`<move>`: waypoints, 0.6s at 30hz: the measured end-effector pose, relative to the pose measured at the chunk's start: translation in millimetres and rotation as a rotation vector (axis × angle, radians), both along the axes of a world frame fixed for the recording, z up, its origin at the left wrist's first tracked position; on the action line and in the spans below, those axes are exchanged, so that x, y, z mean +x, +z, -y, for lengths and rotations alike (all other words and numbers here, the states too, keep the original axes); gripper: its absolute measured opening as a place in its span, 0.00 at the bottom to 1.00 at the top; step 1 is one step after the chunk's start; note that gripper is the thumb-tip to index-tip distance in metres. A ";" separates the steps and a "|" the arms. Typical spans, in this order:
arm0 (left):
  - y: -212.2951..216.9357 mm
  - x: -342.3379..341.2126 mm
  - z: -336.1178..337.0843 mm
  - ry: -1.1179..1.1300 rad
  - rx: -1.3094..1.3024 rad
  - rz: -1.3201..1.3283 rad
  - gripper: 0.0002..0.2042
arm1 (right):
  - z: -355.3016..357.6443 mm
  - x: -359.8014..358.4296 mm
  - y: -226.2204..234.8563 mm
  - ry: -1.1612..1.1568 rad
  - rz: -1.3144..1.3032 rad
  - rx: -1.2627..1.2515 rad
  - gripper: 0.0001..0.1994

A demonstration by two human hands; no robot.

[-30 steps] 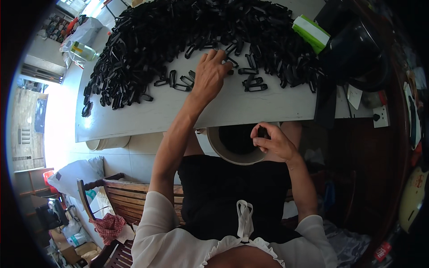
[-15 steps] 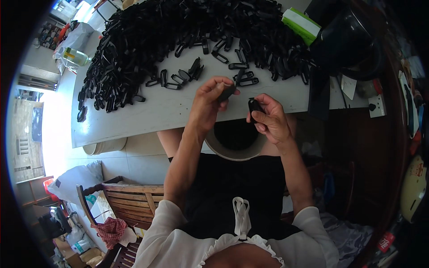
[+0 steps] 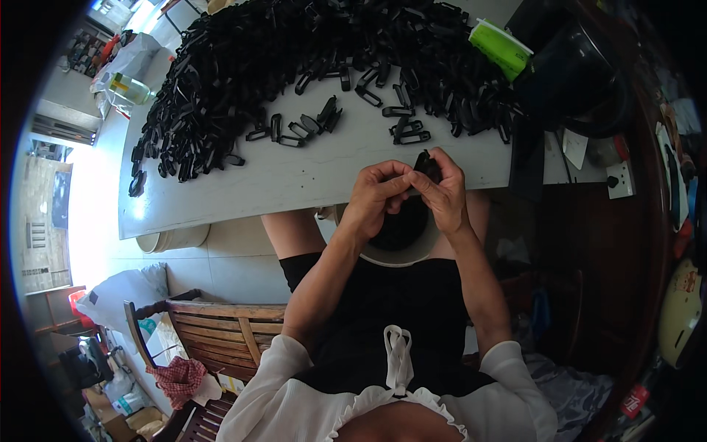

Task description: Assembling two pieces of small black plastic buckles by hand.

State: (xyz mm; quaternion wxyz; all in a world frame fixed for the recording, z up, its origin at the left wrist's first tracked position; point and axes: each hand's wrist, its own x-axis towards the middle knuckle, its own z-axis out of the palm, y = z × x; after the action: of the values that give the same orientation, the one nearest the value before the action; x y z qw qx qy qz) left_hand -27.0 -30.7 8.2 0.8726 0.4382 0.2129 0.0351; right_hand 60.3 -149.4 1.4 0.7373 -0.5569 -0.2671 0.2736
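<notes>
My left hand (image 3: 374, 193) and my right hand (image 3: 445, 193) meet at the near edge of the white table (image 3: 294, 177). Together they pinch a small black plastic clip piece (image 3: 425, 165) between the fingertips. Right below the hands a round white container (image 3: 398, 254) rests on my lap, its dark inside partly hidden by my hands. A large heap of black plastic clips (image 3: 294, 51) covers the far half of the table. Several loose clips (image 3: 305, 125) lie just in front of the heap.
A green and white box (image 3: 499, 48) lies at the heap's right end beside a black bag (image 3: 582, 74). A wall socket (image 3: 618, 179) sits at the right. A wooden chair (image 3: 213, 324) stands at my lower left, and a white bucket (image 3: 177, 237) sits under the table.
My left hand left the loose clips on the table and came back with a black piece. My right hand rose from the container, and both hands now meet over it.
</notes>
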 end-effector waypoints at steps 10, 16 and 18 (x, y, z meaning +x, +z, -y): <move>-2.4 -1.2 -10.4 -0.029 -0.223 0.059 0.04 | 9.2 10.6 10.6 -0.137 0.132 0.007 0.09; 11.0 3.2 2.8 0.065 -0.045 0.066 0.04 | -6.6 -7.3 1.9 -0.164 0.136 0.125 0.09; 8.6 3.6 2.6 0.296 0.136 0.111 0.06 | 7.2 -0.6 8.4 -0.133 0.113 0.081 0.08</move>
State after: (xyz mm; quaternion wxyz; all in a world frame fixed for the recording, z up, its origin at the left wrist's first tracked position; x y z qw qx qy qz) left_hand -23.4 -33.3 16.8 0.8367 0.4575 0.2238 0.2014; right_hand 59.8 -156.5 9.8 0.7596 -0.5575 -0.2816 0.1813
